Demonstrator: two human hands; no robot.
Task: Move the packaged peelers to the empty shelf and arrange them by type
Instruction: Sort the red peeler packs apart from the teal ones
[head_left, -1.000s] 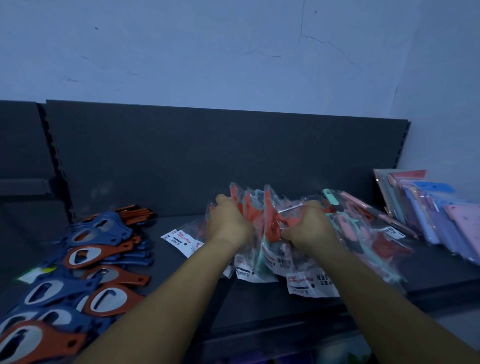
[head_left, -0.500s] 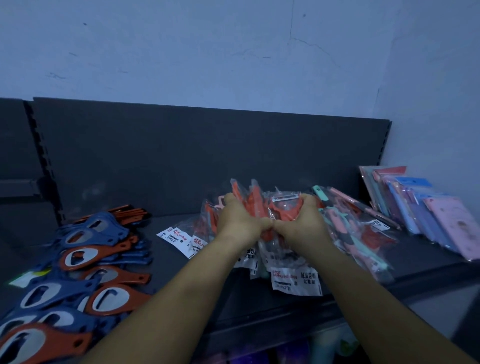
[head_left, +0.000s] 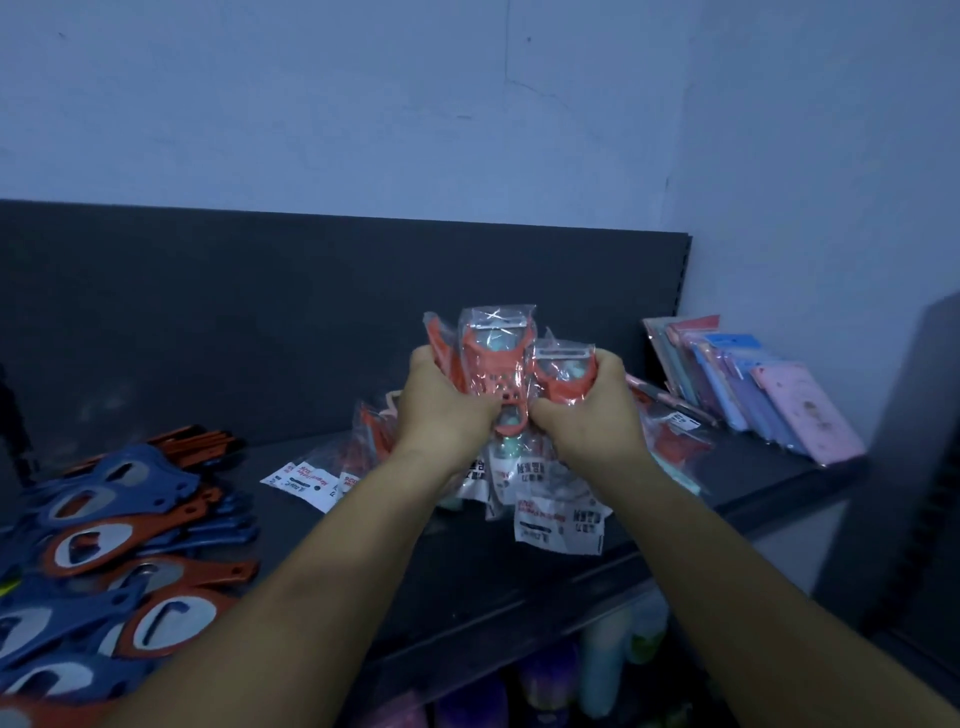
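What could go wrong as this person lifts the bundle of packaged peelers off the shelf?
The slippery bundle of packaged peelers is gripped only by the left hand and right hand; packs could slide out.

Dangling labels might snag the loose packs still on the shelf.

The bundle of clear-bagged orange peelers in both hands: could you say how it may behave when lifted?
The bundle of clear-bagged orange peelers probably slides apart easily, since the glossy bags overlap loosely. Left hand and right hand both clamp it. Its paper labels hang down, so likely floppy.
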